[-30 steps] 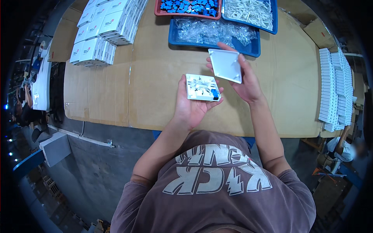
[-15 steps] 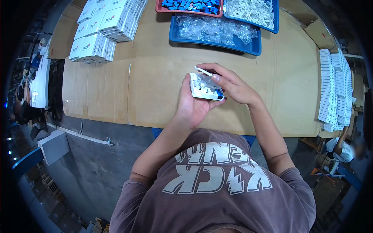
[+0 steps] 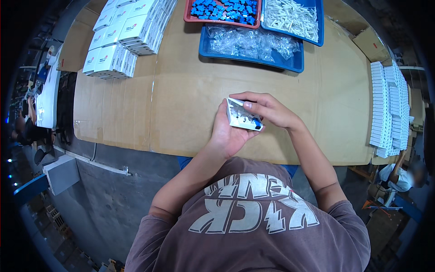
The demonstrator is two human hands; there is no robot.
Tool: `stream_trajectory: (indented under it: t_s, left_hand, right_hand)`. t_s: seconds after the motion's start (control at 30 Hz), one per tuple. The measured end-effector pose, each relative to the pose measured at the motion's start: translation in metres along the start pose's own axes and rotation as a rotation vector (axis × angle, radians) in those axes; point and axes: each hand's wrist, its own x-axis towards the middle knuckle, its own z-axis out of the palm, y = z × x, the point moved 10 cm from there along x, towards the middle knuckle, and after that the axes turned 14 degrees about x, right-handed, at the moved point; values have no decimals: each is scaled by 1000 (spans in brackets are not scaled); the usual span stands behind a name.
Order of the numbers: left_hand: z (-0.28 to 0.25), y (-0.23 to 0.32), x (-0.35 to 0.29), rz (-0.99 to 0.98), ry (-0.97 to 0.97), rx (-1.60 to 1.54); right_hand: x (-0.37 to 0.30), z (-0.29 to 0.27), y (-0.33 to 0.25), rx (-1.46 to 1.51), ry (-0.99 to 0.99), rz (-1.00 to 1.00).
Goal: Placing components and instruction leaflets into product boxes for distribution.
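Note:
My left hand cradles a small white open box from below, palm up, just above the table's near part. Inside the box show clear plastic, small pale parts and a blue piece at the near right corner. Over the box's far right side lies my right hand, closed, with the thumb and fingers pressing down at its upper edge. A slim white piece is pinched under those fingers, mostly hidden by them.
A red tray of blue pieces, a blue tray of slim white pieces and a blue tray of clear bags stand at the far side. White boxes are stacked far left. More white boxes stand at the right edge.
My right hand has lowered the slim white piece from above the box to its far edge. Both hands and the box sit slightly lower in view.

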Motion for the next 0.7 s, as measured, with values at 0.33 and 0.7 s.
stream_trajectory:
  t_s: [0.33, 0.7]
  left_hand:
    - [7, -6, 6, -27, -14, -25]
    - [-1, -12, 0, -21, 112, 61]
  right_hand:
    - [2, -15, 3, 69, 39, -16]
    - [-1, -14, 13, 7, 59, 115]
